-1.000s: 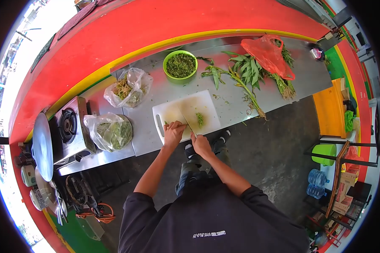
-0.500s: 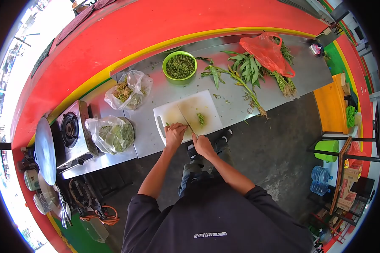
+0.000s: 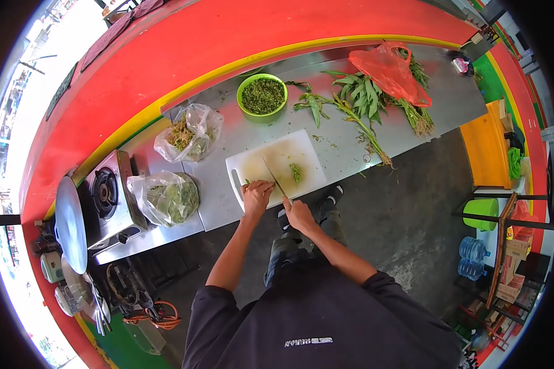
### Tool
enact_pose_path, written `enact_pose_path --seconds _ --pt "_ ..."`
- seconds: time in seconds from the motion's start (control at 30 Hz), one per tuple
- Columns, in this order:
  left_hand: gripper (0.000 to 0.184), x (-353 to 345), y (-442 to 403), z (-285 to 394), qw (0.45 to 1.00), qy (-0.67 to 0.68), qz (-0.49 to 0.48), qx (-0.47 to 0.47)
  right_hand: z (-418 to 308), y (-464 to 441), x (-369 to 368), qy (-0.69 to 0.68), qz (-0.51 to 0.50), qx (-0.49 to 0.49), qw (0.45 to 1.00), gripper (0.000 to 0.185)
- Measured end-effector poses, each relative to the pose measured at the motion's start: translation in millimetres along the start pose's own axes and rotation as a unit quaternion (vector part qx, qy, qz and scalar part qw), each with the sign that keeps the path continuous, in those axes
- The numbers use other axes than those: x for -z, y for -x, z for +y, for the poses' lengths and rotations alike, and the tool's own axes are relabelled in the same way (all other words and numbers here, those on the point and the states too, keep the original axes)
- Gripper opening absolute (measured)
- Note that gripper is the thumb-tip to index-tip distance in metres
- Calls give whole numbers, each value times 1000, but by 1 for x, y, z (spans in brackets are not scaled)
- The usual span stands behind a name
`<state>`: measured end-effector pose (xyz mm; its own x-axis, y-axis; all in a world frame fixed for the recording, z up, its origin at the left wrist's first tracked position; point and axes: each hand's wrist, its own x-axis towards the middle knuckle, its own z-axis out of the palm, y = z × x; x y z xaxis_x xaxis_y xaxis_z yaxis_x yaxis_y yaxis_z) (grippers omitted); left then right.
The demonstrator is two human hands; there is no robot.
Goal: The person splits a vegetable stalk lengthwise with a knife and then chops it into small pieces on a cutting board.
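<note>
On the steel counter lies a white cutting board (image 3: 311, 150), stained yellow-brown across its middle. My right hand (image 3: 300, 215) grips the handle of a knife (image 3: 276, 178), its blade pointing away from me over the board. Just left of the blade, my left hand (image 3: 258, 195) is closed with fingers bent down on the board. A bit of green stalk (image 3: 247, 181) sticks out beside its fingers; the rest is hidden under the hand. To the right of the knife sits a small heap of chopped greens (image 3: 295, 173).
Behind the board stands a green bowl (image 3: 262, 119) of chopped greens. Leafy stalks (image 3: 363, 98) and a red plastic bag (image 3: 391, 67) lie to the right. Two clear bags (image 3: 166, 198) of greens and a gas stove (image 3: 108, 190) are on the left.
The knife blade shows more of its flat side now, and its tip has shifted slightly. Both hands stay nearly in place. The whole view has moved a little.
</note>
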<state>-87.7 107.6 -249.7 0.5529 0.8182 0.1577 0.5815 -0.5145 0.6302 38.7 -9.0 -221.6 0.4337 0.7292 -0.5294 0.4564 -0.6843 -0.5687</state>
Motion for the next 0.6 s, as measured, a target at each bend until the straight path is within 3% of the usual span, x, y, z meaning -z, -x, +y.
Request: enact_pose_path --seconds 0.23,0.6 --pt "12 3 4 4 998 -48 10 -47 -4 -9 -3 -9 23 5 1000 71" --pt "11 0 4 -1 999 -31 2 -25 -9 -8 -6 -8 32 0 999 69"
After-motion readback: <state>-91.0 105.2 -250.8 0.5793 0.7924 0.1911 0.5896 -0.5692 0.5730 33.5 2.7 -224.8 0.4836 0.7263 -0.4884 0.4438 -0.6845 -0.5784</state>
